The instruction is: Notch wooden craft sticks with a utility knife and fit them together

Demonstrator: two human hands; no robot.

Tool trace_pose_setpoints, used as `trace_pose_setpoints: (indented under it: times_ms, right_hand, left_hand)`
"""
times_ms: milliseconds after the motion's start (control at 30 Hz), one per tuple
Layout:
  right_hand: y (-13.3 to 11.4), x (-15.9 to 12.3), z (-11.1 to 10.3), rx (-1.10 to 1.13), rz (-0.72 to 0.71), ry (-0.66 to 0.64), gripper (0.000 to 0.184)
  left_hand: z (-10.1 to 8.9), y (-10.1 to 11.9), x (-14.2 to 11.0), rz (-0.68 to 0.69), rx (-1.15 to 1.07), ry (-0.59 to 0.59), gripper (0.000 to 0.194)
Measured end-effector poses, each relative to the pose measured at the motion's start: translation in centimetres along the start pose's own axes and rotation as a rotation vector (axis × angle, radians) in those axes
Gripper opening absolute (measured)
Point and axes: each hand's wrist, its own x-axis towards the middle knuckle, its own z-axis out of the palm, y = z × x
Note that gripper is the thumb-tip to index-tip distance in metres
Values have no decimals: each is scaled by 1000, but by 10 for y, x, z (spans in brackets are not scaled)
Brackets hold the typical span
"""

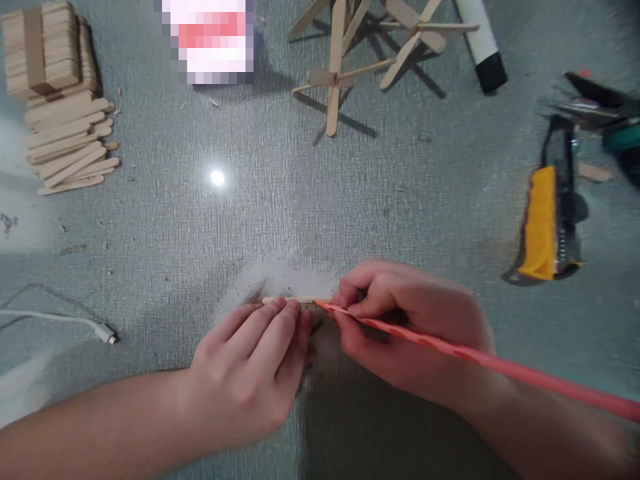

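Note:
My left hand [250, 370] presses its fingertips down on a flat wooden craft stick [293, 301] lying on the grey table [300, 200]. My right hand [405, 327] grips a long red pencil [475, 360], whose tip touches the stick just right of my left fingertips. Most of the stick is hidden under my fingers. Pale dust lies around the stick.
A pile of craft sticks [60, 100] sits far left. A glued stick structure [360, 53] stands at the top centre, a white marker [483, 47] to its right. A yellow utility knife [543, 227] and pliers [600, 110] lie at right. A white cable [65, 320] lies at left.

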Motion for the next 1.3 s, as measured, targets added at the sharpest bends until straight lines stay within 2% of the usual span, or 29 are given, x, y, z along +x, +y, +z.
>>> trace_pose_setpoints:
  times_ms: [300,567,1300]
  right_hand:
    - [-1,1,0,-61,-26,-23,24]
    - [1,1,0,5,15,-2,24]
    - [2,1,-1,11,26,10,24]
  left_hand:
    - [0,2,0,0,-14,-7,22]
    - [-1,0,0,-11,-11,2,21]
    - [1,2,0,-7,-15,-1,21]
